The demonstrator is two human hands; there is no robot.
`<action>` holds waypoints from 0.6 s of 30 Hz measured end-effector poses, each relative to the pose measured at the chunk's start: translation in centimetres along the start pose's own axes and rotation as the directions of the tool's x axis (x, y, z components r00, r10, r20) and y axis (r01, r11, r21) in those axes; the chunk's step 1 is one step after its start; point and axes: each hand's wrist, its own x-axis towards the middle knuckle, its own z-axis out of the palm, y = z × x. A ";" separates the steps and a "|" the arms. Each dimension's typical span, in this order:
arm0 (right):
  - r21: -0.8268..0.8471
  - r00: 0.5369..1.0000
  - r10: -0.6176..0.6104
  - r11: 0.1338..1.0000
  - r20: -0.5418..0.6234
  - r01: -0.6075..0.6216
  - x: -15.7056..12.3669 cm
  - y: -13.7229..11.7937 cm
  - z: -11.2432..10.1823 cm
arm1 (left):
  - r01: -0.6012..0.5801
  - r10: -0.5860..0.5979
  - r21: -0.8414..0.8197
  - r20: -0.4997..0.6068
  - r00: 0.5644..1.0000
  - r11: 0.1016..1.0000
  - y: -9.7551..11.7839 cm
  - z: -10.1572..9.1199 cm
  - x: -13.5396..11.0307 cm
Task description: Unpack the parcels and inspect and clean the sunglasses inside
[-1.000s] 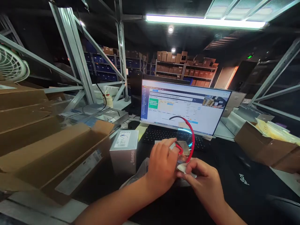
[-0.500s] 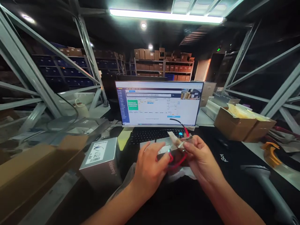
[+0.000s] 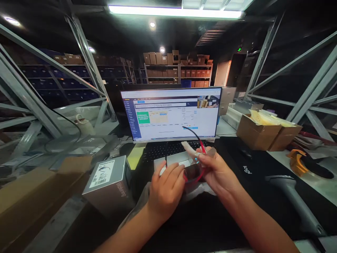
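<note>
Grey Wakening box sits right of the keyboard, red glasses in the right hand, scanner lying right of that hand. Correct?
Box side is wrong: the head view shows the grey Wakening box left of the keyboard, not right. The red glasses are in the right hand, and the scanner lies right of that hand.

Red item (image 3: 202, 147) partly hidden, carton (image 3: 23, 193) cut off at left; screen (image 3: 170, 116) mostly illegible

A lit tube light (image 3: 175, 12) runs above the fingers (image 3: 171, 173), steel framing (image 3: 264, 52) flanks them, and loaded shelving (image 3: 163, 66) stands beyond.
</note>
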 end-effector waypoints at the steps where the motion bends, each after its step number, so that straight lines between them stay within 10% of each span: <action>1: -0.041 1.000 0.000 0.999 -0.005 0.000 0.7 -0.7 -0.6 | 0.000 0.000 -0.004 0.009 1.000 1.000 0.1 -0.1 0.1; 6: -0.608 0.976 -0.216 0.780 -0.035 0.150 5.2 -3.7 -5.9 | 0.144 -0.139 -0.108 0.051 0.989 0.984 0.1 -0.3 0.2; 11: -0.857 0.942 -0.305 0.514 -0.141 0.038 7.8 -6.4 -11.9 | 0.317 -0.313 -0.197 0.054 0.948 0.928 -0.3 -0.3 0.3; 15: -0.948 0.940 -0.340 0.306 -0.024 0.086 5.2 -6.8 -10.2 | 0.511 -0.525 -0.280 0.029 0.851 0.813 -0.4 -0.3 0.6; 18: -0.891 0.900 -0.156 0.149 0.407 0.428 1.5 -4.9 -5.6 | 0.704 -0.760 -0.425 0.056 0.648 0.569 -0.3 -0.3 1.6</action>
